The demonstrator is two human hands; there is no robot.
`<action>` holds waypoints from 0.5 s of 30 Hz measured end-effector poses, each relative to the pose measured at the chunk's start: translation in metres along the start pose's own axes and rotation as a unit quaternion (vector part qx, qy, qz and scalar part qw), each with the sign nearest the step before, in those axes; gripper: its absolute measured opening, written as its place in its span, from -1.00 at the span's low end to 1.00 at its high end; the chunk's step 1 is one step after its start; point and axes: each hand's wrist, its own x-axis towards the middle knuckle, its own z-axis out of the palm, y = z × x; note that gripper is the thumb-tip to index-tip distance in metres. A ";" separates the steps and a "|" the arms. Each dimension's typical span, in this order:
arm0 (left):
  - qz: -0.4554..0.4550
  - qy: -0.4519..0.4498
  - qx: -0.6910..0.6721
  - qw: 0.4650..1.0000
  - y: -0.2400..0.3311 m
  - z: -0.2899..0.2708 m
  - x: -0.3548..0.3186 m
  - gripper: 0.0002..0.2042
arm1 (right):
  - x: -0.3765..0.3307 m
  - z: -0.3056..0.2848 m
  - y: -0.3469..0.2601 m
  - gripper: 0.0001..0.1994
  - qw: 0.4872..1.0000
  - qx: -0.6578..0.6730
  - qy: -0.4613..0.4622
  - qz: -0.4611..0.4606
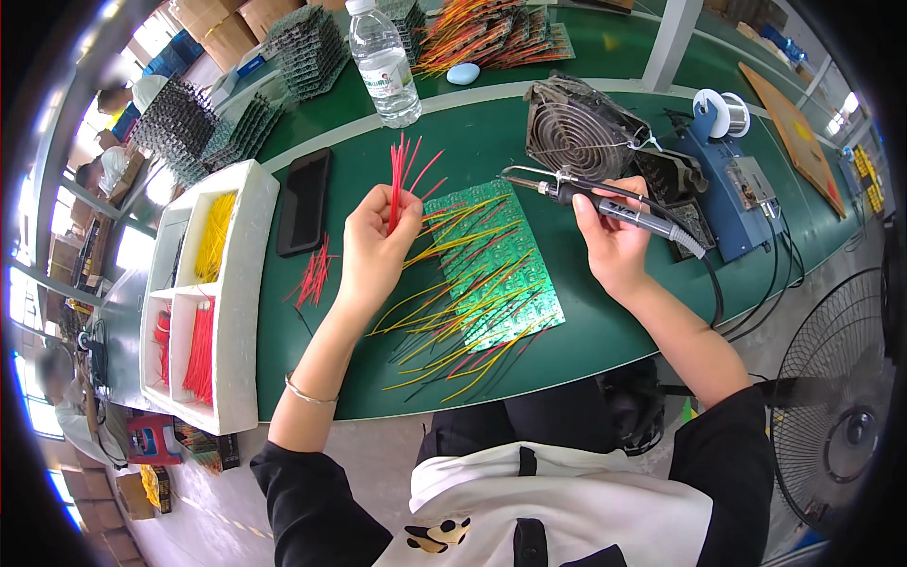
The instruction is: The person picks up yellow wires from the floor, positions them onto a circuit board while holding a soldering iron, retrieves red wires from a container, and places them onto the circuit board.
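My left hand point(376, 248) is closed around a small bunch of red wires point(396, 184), their ends fanning up past the fingers. In my right hand point(619, 250) is a soldering iron point(642, 219), gripped by its handle with the metal tip pointing left. Between the two hands a green circuit board panel point(537, 307) lies on the table. Yellow, red and black wires point(416, 321) stick out from it toward the left and front. A loose pile of red wires point(315, 274) rests on the table beside my left wrist.
A white foam box point(248, 312) with yellow and red wires stands at left, next to a black phone point(304, 201). Behind are a water bottle point(385, 76) and stacked boards point(307, 47). A fan unit point(576, 128), blue soldering station point(723, 184) and solder spool point(727, 115) stand right.
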 end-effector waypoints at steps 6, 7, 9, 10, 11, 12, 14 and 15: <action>0.052 -0.003 0.108 0.993 -0.009 0.012 0.013 -0.88 | 0.002 0.007 -0.011 -0.78 0.999 0.048 0.004 0.022; 0.067 0.006 0.137 0.988 -0.011 0.015 0.016 -0.87 | 0.001 0.005 -0.009 -0.78 0.999 0.048 0.004 0.021; 0.094 0.024 0.167 0.981 -0.014 0.020 0.017 -0.85 | -0.001 0.003 -0.003 -0.78 0.999 0.021 -0.025 0.026; 0.094 0.031 0.192 0.977 -0.015 0.023 0.017 -0.85 | -0.001 0.004 -0.003 -0.78 0.999 0.025 -0.021 0.024; 0.093 0.038 0.216 0.971 -0.015 0.026 0.017 -0.85 | -0.001 0.004 -0.003 -0.78 0.999 0.023 -0.021 0.024; 0.112 0.045 0.248 0.961 -0.014 0.028 0.016 -0.85 | -0.001 0.004 -0.003 -0.78 0.999 0.027 -0.023 0.031; 0.130 0.052 0.266 0.954 -0.015 0.027 0.015 -0.85 | 0.000 0.005 -0.005 -0.78 0.998 0.032 -0.025 0.039; 0.148 0.059 0.285 0.945 -0.015 0.026 0.015 -0.86 | 0.000 0.005 -0.006 -0.78 0.998 0.031 -0.026 0.040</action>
